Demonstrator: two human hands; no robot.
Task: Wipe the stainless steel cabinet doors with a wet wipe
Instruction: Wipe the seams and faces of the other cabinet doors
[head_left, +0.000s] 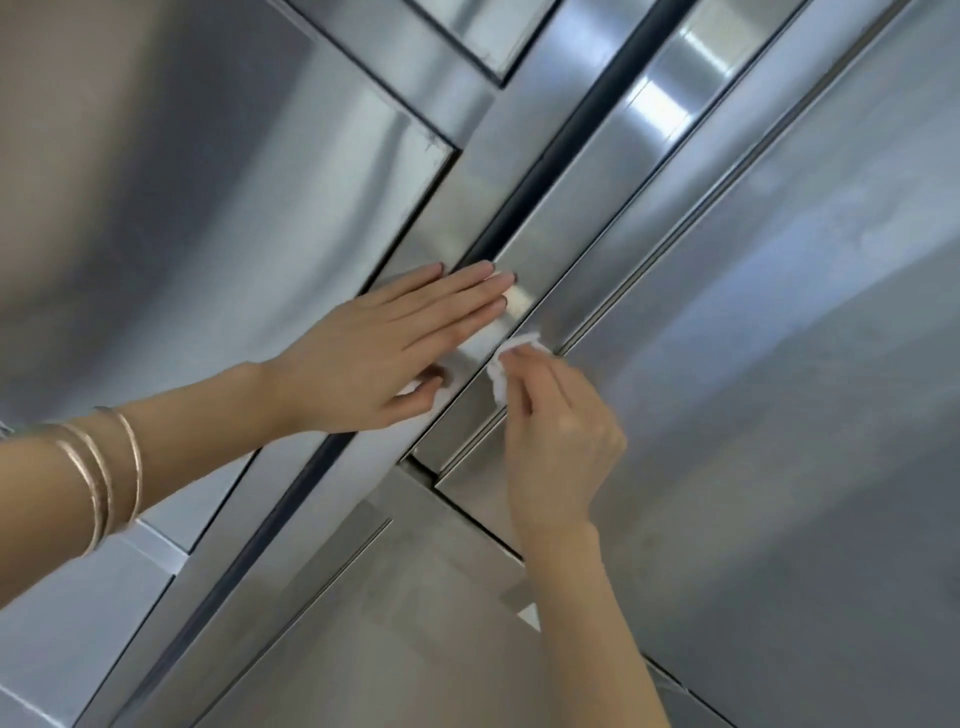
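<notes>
- Cabinet doors (779, 338) of stainless steel fill my view, split by a dark seam (550, 156).
- My left hand (384, 353) lies flat across that seam, fingers straight.
- My right hand (561, 441) pinches a crumpled white wet wipe (497, 378) against the right door's edge strip (576, 218), just beside my left hand.
- Broad steel panels spread to either side.

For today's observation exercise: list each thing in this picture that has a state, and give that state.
wet wipe: crumpled, against the door edge.
right hand: pinches the wet wipe.
left hand: fingers straight, flat on the steel.
cabinet doors: look shut.
bangles: on the left wrist.
</notes>
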